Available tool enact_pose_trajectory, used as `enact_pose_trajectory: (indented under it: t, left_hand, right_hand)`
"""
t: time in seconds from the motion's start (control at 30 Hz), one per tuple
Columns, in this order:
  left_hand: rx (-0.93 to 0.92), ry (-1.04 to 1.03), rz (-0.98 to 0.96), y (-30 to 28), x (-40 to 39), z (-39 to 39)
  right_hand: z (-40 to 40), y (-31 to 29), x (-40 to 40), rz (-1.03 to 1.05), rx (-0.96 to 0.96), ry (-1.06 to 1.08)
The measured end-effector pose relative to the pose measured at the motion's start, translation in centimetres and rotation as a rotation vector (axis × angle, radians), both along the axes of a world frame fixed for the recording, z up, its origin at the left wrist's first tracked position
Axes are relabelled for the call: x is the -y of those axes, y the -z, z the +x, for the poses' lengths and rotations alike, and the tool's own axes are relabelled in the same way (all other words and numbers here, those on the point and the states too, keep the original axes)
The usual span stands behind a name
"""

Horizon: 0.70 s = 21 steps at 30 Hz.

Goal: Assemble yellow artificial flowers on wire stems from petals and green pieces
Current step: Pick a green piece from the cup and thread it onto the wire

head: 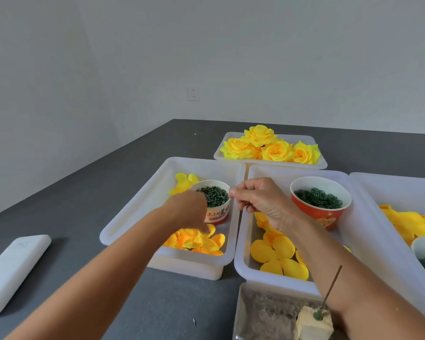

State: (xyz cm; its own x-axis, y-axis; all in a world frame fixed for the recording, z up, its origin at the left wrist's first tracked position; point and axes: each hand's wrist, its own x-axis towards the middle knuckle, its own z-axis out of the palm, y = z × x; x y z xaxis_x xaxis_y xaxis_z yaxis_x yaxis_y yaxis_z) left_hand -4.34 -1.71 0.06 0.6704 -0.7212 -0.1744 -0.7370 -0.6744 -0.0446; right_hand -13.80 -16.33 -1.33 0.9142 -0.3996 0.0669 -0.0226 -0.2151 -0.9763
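Hands at the cup of green pieces

The left hand (pixel 189 207) reaches into the white paper cup of small green plastic pieces (pixel 214 200) in the left white tray (pixel 133 217), its fingers hidden; the right hand (pixel 258 200) pinches something tiny just right of the cup.

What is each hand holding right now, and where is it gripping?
Left hand reaches into the cup of green pieces; its hold is hidden. Right hand pinches something too small to identify.

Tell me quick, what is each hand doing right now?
Left hand: reaching into the white cup of green pieces; grip cannot be told.
Right hand: fingers curled, pinching something too small to identify.
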Motion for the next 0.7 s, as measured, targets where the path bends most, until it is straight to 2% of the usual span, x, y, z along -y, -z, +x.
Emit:
enact_pose_trajectory:
  t: [0.07, 0.17, 0.3, 0.7]
  left_hand:
    - [0.000, 0.011, 0.158, 0.8, -0.3, -0.3]
    - [-0.019, 0.018, 0.224, 1.2, -0.4, -0.5]
    - [-0.106, -0.057, 0.207, 1.2, -0.4, -1.0]
    - [-0.004, -0.141, 0.082, 1.0, -0.9, -0.2]
  right_hand:
    - [-0.2, 0.1, 0.0, -0.056, 0.004, -0.029]
    - [-0.3, 0.4, -0.2, -0.117, 0.008, -0.057]
    - [-0.3, 0.7, -0.1, -0.144, 0.017, -0.064]
    - [-0.1, 1.3, 0.1, -0.180, 0.033, -0.069]
